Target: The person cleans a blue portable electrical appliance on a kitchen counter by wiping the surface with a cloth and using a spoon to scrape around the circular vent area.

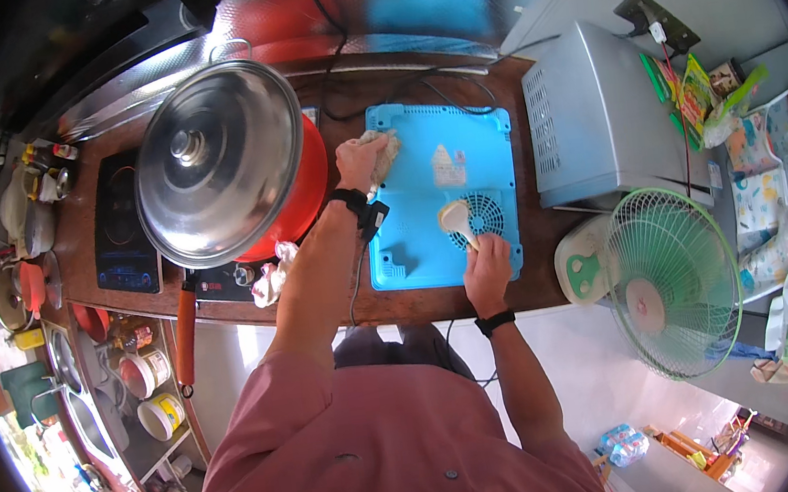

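A blue plastic appliance (pixel 421 164), perhaps an induction cooker turned underside up, lies on the brown countertop (pixel 400 309). It has a round vent grille (pixel 488 218) and a worn label. My left hand (pixel 356 163) grips a crumpled, light-coloured cloth (pixel 383 159) at the appliance's upper left edge. In my right hand (pixel 488 268) is the handle of a white brush (pixel 456 218), whose head lies over the left part of the grille. The brush's bristles are mostly hidden beneath its head.
At the left stands a red pan (pixel 312 190) with a large metal lid (pixel 227 163), its handle (pixel 187 336) past the counter's front edge. Beyond it lies a black cooktop (pixel 121 224). A silver microwave (pixel 576 126) and a green fan (pixel 671 281) stand right. Black cables (pixel 448 74) run behind the appliance.
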The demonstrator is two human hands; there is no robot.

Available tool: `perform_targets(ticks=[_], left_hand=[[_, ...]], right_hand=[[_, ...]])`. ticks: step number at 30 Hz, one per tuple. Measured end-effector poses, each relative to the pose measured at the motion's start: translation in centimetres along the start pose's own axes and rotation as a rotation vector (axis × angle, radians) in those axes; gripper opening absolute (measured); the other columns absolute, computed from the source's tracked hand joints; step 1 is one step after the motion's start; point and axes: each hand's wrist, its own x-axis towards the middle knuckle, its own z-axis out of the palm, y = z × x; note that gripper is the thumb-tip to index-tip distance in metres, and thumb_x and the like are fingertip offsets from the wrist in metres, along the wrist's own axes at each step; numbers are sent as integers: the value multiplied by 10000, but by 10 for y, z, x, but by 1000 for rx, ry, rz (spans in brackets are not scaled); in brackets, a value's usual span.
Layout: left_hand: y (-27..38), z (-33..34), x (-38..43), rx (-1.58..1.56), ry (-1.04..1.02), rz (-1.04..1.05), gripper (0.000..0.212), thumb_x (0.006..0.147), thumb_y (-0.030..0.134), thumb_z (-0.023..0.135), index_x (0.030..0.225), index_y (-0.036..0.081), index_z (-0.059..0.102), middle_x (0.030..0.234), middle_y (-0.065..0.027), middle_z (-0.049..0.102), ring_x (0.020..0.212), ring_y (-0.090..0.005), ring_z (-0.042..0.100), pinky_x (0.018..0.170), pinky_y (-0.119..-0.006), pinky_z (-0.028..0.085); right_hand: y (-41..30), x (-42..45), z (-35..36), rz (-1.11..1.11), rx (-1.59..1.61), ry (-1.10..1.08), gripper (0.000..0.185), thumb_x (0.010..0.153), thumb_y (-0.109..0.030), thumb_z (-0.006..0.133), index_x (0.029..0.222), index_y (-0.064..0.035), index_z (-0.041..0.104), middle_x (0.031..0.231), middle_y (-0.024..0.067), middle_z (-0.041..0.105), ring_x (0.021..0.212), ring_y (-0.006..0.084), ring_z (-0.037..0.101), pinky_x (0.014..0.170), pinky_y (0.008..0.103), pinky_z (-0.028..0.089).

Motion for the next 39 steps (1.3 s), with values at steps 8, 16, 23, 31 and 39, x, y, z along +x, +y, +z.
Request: perform_targets(ticks=[8,16,23,31,39], left_hand=[[-36,-34,4,78,-153,205,168,888,132,724,988,-3,723,897,-70,719,740,-159,684,659,-304,542],[24,-7,-89,-323,-235,-242,270,854,152,780,1016,-51,704,894,-76,715,756,-166,690,661,-299,561],[-3,-27,-129,-89,-100,-265,245,852,167,789,976,-26,703,873,-71,717,713,-147,679,614,-296,553],[-29,-42,-117,468,-38,-81,382,748,289,871,902,-18,705,834,-112,726,717,-144,695,656,-324,563],[2,-36,-140,-207,-173,-339,176,864,47,754,971,-70,680,934,-117,733,779,-233,726,687,-298,599]], right_hand=[[-4,3,-1,-19,26,2,207,886,-61,656,1067,-28,562,1078,156,586,1015,371,563,833,461,504],[4,-1,-1,51,-2,-2,203,891,-54,642,1074,-15,564,1075,159,591,1028,369,563,844,461,502],[6,1,0,23,23,2,169,915,-73,615,1064,-8,570,1073,170,593,1023,379,561,851,467,495],[2,0,-1,-33,24,27,164,916,-73,611,1062,-9,573,1065,172,590,1012,381,561,849,460,494],[5,2,-1,4,10,28,178,904,-68,631,1059,-8,568,1067,164,588,1010,377,561,846,462,493]])
